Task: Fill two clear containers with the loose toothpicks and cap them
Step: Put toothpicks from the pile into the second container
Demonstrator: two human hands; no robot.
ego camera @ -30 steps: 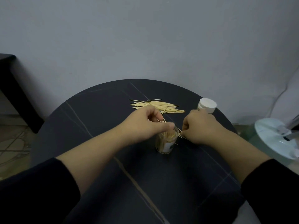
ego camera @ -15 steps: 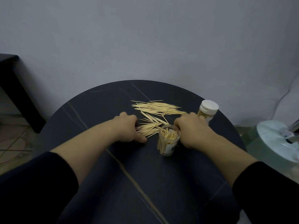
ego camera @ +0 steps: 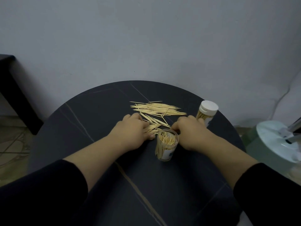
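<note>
The round dark worktop (ego camera: pixel 101 111) filled most of our view, veined with pale lines. Our left grip (ego camera: pixel 132 133) lay knuckles-up on it, fingers curled down over the near end of the loose toothpicks (ego camera: pixel 156 108); we could not tell whether it pinched any. Our right grip (ego camera: pixel 190 133) rested just right of them, fingers bent under and hidden, so whether it was closed on anything we could not tell either. The toothpicks were spread flat at the middle of the worktop, just beyond both grips. A capped container (ego camera: pixel 206 113) stood behind the right grip. An open container (ego camera: pixel 167 146), part full, stood upright between our wrists.
</note>
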